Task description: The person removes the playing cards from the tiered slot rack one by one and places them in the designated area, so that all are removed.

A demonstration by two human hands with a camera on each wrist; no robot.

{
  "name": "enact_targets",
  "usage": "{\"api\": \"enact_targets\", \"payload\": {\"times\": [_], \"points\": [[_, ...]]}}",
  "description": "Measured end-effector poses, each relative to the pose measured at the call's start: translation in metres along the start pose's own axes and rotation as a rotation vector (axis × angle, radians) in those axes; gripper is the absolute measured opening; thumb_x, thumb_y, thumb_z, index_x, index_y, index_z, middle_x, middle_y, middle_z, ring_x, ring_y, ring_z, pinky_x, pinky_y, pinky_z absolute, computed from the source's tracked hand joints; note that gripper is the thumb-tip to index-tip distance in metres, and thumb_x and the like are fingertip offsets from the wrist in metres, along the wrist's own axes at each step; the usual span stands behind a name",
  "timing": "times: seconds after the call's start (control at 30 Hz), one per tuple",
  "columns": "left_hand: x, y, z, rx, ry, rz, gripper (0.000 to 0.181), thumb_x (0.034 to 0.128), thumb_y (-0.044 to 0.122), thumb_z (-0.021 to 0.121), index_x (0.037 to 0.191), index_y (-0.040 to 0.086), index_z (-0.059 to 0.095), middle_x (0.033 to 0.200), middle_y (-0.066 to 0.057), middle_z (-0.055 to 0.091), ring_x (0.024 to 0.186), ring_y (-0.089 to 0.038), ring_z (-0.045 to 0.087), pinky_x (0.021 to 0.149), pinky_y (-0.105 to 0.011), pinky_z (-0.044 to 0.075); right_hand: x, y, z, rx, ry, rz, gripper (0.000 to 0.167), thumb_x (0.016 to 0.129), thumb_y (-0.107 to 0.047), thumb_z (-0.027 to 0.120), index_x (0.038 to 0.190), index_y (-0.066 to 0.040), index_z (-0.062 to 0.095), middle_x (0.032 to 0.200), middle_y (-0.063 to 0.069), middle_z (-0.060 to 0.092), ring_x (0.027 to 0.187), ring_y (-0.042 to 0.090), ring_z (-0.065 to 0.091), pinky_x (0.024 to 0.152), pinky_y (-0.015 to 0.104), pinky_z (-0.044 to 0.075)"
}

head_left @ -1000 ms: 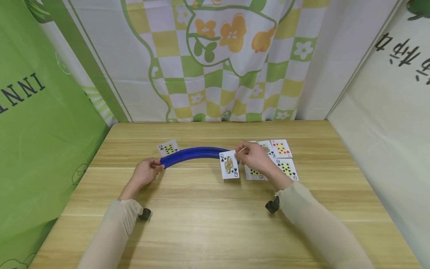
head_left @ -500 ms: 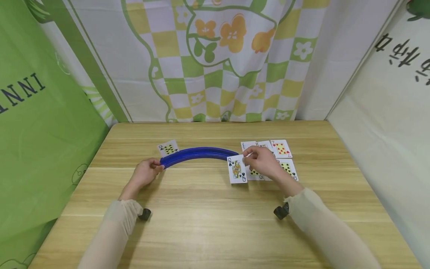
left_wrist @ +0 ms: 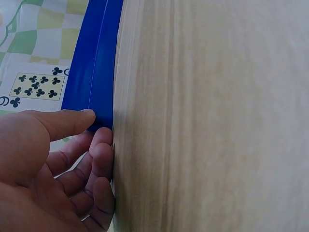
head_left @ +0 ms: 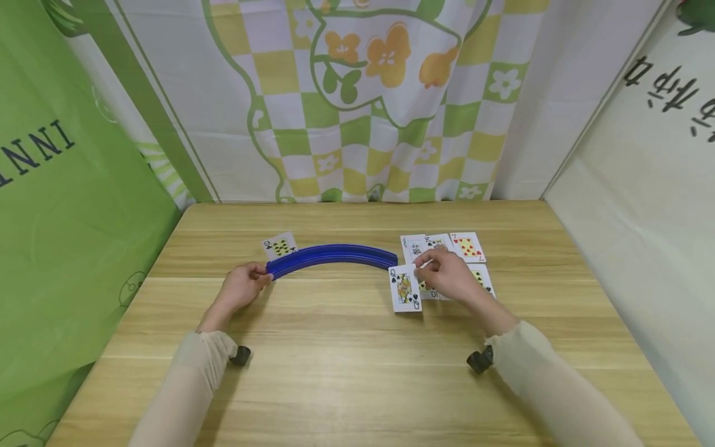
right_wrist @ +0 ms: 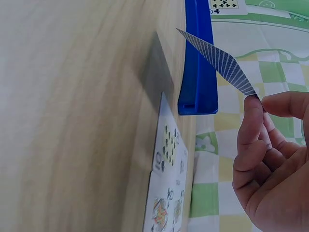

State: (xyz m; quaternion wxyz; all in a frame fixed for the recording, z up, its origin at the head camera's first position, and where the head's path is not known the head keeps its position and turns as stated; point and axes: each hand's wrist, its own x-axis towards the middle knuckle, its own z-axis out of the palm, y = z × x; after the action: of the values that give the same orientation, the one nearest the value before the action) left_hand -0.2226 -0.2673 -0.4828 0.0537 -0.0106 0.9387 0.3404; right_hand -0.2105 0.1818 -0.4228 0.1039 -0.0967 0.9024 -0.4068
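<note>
My left hand (head_left: 241, 288) pinches the left end of a curved blue card holder (head_left: 335, 252) between thumb and fingers. A nine of clubs (left_wrist: 36, 87) stands up at that same end, its lower edge hidden by the holder. My right hand (head_left: 447, 275) pinches a queen of spades (head_left: 404, 289) by its upper right corner, face towards the head camera. In the right wrist view the striped back of the queen (right_wrist: 217, 58) shows, raised off the table and apart from the holder. Its shadow falls on the wood.
Face-up cards lie in two rows at the right: a joker (head_left: 412, 243), a king (head_left: 436, 241) and a seven of hearts (head_left: 467, 247) behind, a black ten (head_left: 430, 294) and others in front, partly under my right hand. The wooden table (head_left: 324, 366) backs onto a patterned curtain (head_left: 380, 143).
My right hand has moved right and towards me with the queen of spades, from in front of the holder's right part to just past its right end. The left hand and holder stay still.
</note>
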Motion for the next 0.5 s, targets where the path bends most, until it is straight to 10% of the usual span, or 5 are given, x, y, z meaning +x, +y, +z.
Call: {"api": "enact_targets", "payload": {"times": [0.5], "points": [[-0.001, 0.001, 0.0, 0.009, -0.003, -0.001, 0.027, 0.0975, 0.023, 0.06, 0.111, -0.001, 0.065, 0.105, -0.019, 0.073, 0.09, -0.026, 0.066, 0.07, -0.027, 0.047, -0.016, 0.021, -0.004, -0.04, -0.024, 0.034, 0.024, 0.092, -0.019, 0.064, 0.111, -0.004, 0.066, 0.085, 0.009, 0.074, 0.073, 0.022, 0.066, 0.069, 0.03, 0.046]]}}
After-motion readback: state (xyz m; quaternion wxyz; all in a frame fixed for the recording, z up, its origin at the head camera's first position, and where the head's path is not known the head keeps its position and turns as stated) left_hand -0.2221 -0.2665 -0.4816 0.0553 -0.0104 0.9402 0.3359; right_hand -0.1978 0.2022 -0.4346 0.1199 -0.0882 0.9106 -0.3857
